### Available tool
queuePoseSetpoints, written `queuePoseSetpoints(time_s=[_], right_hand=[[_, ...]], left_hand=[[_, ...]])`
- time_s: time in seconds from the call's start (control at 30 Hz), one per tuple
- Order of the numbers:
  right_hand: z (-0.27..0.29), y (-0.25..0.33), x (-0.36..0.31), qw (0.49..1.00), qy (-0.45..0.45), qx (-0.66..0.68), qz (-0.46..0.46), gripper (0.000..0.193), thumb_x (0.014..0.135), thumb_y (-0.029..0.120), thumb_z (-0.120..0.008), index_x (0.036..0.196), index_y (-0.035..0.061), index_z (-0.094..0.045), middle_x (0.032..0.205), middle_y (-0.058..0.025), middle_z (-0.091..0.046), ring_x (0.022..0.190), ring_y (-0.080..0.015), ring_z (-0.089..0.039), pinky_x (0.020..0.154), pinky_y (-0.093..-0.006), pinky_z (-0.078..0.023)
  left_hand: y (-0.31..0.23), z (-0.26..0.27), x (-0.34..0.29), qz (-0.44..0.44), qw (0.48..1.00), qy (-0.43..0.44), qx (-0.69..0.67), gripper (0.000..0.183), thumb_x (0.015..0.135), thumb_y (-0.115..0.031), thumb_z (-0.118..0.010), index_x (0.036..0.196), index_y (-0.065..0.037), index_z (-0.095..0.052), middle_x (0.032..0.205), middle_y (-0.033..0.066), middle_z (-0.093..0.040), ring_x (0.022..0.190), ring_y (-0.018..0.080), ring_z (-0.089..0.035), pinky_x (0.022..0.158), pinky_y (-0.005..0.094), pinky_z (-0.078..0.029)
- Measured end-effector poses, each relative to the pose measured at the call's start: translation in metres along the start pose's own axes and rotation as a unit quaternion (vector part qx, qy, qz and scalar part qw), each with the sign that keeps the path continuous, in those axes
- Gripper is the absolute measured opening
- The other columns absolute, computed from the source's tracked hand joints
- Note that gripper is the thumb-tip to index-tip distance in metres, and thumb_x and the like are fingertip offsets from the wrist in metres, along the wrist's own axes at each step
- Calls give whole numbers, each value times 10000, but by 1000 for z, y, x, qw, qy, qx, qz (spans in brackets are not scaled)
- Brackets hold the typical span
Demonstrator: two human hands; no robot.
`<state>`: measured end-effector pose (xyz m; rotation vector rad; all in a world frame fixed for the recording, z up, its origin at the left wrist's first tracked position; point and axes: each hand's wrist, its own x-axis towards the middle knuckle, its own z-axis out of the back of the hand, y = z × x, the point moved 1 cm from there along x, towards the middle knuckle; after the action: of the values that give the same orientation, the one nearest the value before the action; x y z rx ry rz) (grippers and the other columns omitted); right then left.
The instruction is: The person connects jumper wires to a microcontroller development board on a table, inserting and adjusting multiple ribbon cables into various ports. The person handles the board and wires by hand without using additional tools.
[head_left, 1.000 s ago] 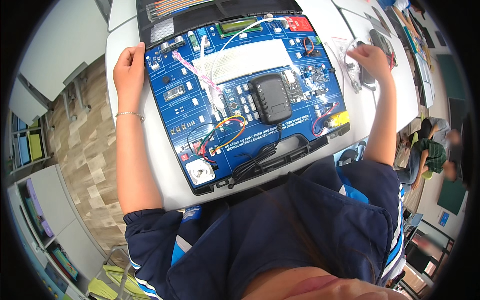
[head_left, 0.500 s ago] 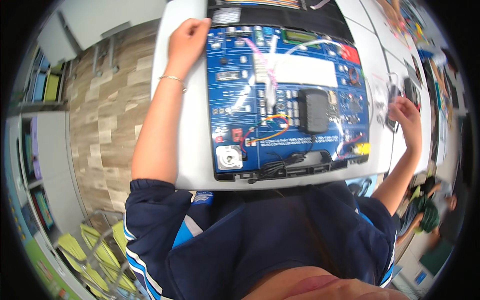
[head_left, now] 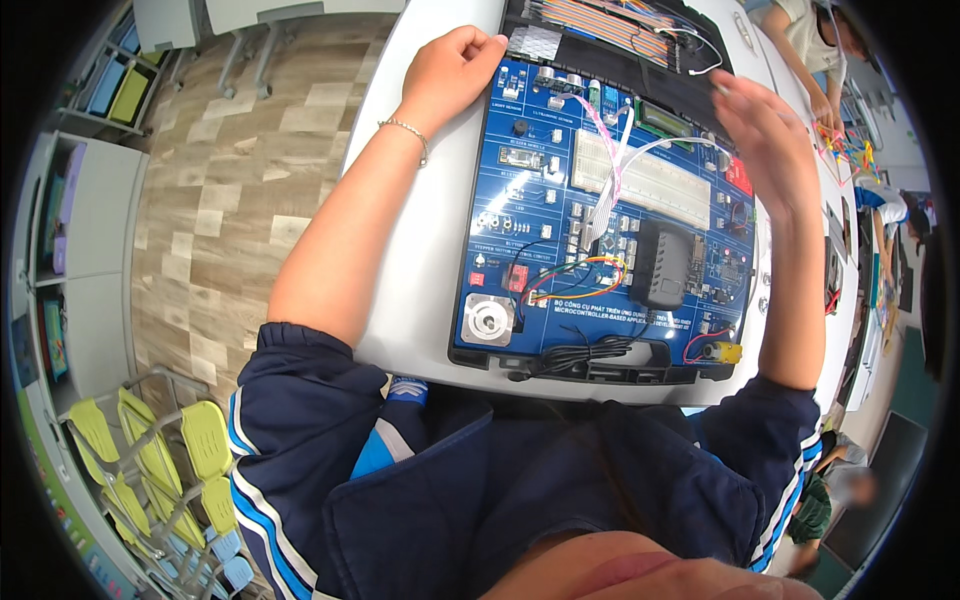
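A blue electronics training board (head_left: 540, 255) lies in an open black case (head_left: 590, 65) on the table in front of me. My left hand (head_left: 455, 78) is closed, its fingers curled and their tips at the case's left edge near the hinge. Over the case's upper right side, my right hand (head_left: 768, 140) is open, fingers stretched out, holding nothing that I can see. On the board are a white breadboard (head_left: 640, 180), a black power adapter (head_left: 660, 265) with a coiled black cable (head_left: 585, 352), a stepper motor (head_left: 488, 322) and coloured jumper wires (head_left: 600, 262).
Ribbon wires (head_left: 600, 30) lie in the case's lid. The white table (head_left: 400, 260) runs along my left. At the upper right, another person's hands (head_left: 825, 110) are near coloured wires. Green chairs (head_left: 150, 450) and a grey cabinet (head_left: 95, 250) stand to the left.
My right hand has moved from the dark items on the table's right up and left to over the case. The view has shifted; my left hand stays at the case's edge.
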<state>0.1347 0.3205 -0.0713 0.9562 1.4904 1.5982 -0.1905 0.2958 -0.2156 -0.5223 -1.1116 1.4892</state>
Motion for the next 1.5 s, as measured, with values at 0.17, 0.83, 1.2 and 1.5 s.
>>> queuePoseSetpoints(time_s=[0.17,0.83,1.2,1.5], right_hand=[[-41,-14,48,991,117,-61,6,296,911,110,-669,1165,-42,-668,1255,-141,-643,1089,-181,-641,1017,-305,-475],[-148,-6,69,841,243,-452,171,81,752,26,-715,828,30,-744,747,-127,-716,697,-211,-702,651,-319,-543],[-155,-19,82,770,279,-542,190,165,678,-21,-664,793,71,-739,740,-136,-701,712,-290,-696,656,-368,-546],[-156,-17,74,760,253,-541,257,157,700,-3,-671,809,85,-743,747,-136,-698,702,-282,-690,641,-366,-543]], left_hand=[[-3,-2,1,-1,1000,11,-9,337,948,-383,-627,875,-57,-677,736,-9,-673,667,69,-569,641,230,-453],[-7,1,0,36,999,36,-19,176,855,-242,-702,915,-78,-677,850,9,-693,797,93,-606,734,259,-487],[4,-3,1,-13,1000,-3,7,240,865,-335,-633,898,-105,-691,798,28,-708,725,166,-652,678,292,-497],[10,0,8,11,1000,22,1,253,856,-240,-694,1030,-55,-692,949,75,-725,885,160,-667,805,297,-511]])
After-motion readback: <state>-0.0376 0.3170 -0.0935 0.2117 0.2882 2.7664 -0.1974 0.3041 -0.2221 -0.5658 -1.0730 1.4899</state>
